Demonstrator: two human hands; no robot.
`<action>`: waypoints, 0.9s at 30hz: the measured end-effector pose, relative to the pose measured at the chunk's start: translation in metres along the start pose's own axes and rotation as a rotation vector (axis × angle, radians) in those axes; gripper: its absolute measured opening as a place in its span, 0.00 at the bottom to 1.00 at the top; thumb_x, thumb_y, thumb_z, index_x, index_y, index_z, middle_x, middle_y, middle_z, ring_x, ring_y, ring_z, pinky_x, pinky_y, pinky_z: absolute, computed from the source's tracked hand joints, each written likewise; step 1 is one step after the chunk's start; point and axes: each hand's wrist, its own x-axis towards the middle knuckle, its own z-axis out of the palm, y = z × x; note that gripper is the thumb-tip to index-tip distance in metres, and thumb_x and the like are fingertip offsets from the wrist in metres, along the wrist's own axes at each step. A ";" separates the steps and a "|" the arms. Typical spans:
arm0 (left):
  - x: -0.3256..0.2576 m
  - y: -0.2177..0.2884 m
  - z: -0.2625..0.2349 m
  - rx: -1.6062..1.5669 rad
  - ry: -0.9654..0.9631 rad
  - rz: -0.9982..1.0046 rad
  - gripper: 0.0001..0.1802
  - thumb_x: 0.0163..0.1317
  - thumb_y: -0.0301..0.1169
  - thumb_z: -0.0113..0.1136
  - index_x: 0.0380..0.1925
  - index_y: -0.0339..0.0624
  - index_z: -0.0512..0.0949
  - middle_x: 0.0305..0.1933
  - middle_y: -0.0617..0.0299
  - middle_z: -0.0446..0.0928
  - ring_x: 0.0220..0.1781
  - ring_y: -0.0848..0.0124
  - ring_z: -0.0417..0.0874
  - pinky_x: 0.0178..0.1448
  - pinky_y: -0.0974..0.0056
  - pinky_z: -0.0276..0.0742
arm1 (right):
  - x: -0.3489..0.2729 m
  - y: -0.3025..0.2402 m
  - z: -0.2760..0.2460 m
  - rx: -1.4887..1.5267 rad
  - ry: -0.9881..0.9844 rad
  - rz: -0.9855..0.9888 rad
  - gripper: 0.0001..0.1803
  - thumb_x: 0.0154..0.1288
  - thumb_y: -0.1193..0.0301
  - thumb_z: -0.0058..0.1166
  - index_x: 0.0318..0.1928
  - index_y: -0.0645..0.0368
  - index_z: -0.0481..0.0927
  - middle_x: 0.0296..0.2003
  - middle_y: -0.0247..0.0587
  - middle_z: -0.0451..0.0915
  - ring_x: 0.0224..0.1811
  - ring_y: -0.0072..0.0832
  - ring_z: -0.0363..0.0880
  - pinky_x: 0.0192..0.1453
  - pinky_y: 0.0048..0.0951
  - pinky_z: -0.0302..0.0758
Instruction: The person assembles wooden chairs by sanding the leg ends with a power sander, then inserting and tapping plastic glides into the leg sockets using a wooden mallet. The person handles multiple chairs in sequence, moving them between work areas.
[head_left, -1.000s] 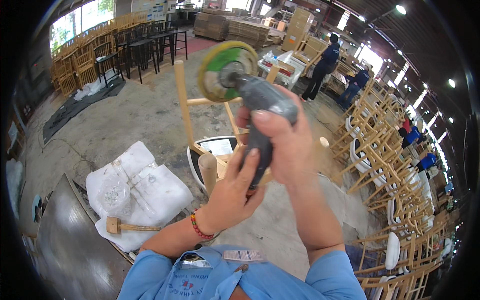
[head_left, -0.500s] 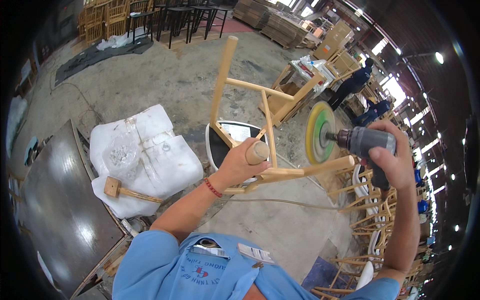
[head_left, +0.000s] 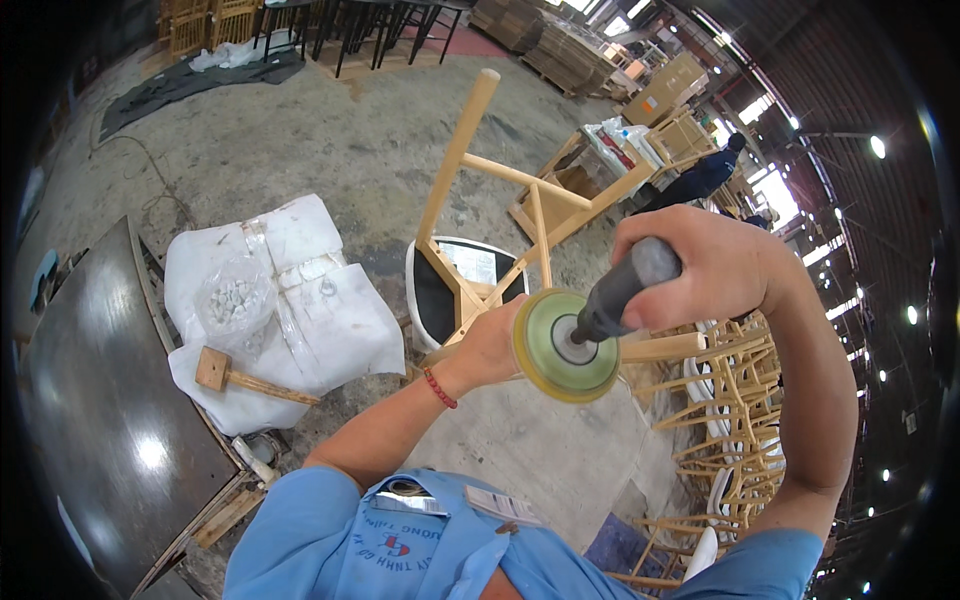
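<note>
An upturned wooden chair [head_left: 456,165] stands before me, its pale legs pointing up and outward. Its seat [head_left: 432,312], with a dark underside and a white rim, faces up below the frame. My left hand [head_left: 483,350] grips a leg of this chair; the sanding disc hides that leg's end and part of my fingers. In my right hand [head_left: 715,268] is a dark grey power drill [head_left: 625,290], tilted down to the left. The round green and yellow sanding disc [head_left: 545,372] on it overlaps the leg end in view; contact cannot be made out.
On the left, a white wrapped bundle [head_left: 350,315] bears a wooden mallet [head_left: 212,369] and a clear bag [head_left: 232,298] of small pale pieces. A dark panel [head_left: 110,400] lies beside it. Several wooden chairs [head_left: 735,400] crowd the right. A person [head_left: 695,180] is farther back.
My right hand has brought the drill left and toward me, so its disc now covers the end of the leg my left hand holds. The disc has turned to face downward.
</note>
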 end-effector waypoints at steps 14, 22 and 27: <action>-0.004 0.002 0.001 0.012 0.013 -0.166 0.23 0.52 0.36 0.74 0.44 0.42 0.74 0.40 0.51 0.82 0.42 0.52 0.85 0.44 0.56 0.80 | -0.059 0.070 0.085 0.212 0.385 -0.126 0.29 0.43 0.56 0.71 0.45 0.57 0.80 0.32 0.41 0.82 0.34 0.30 0.82 0.41 0.30 0.77; -0.007 0.010 0.004 0.048 0.007 -0.253 0.24 0.53 0.37 0.73 0.46 0.39 0.74 0.42 0.51 0.82 0.43 0.58 0.85 0.47 0.59 0.80 | -0.017 0.056 0.025 -0.091 0.349 0.165 0.27 0.48 0.56 0.68 0.44 0.59 0.76 0.28 0.41 0.80 0.32 0.30 0.81 0.37 0.34 0.76; -0.006 0.011 0.006 0.046 -0.006 -0.267 0.26 0.53 0.38 0.74 0.47 0.37 0.74 0.40 0.52 0.83 0.41 0.61 0.86 0.47 0.61 0.81 | -0.043 0.074 0.023 0.169 0.401 0.279 0.28 0.48 0.57 0.69 0.46 0.60 0.76 0.27 0.37 0.79 0.28 0.22 0.80 0.35 0.27 0.74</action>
